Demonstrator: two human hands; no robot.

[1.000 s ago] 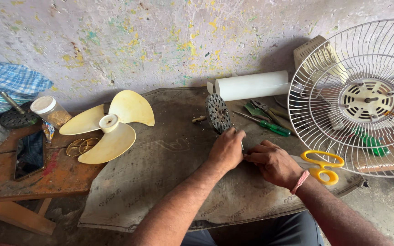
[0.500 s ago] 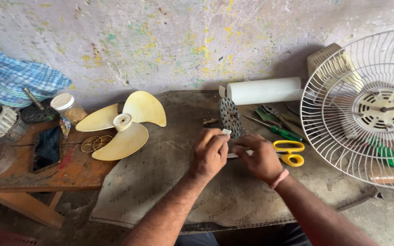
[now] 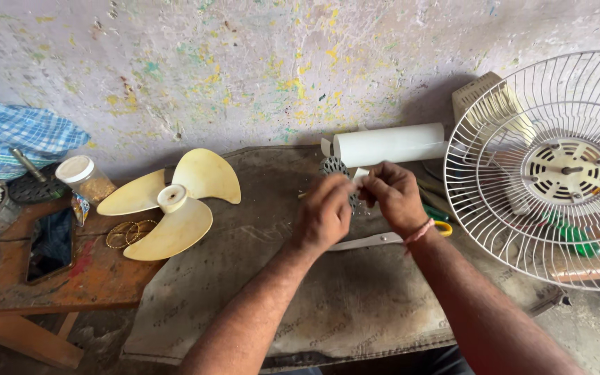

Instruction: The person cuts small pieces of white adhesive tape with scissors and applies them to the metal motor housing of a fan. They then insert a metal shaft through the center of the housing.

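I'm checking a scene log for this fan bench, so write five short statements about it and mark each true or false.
1. Both hands, the left hand and the right hand, are together over the grey mat. True.
2. The cream fan blade has five wings. False: three wings show.
3. The white wire fan guard sits at the person's right. True.
4. The white roll stands upright on the wooden table. False: it lies on its side by the wall, behind the hands.
5. The jar with the white lid is between the two hands. False: it stands far to the left, near the blue checked cloth.
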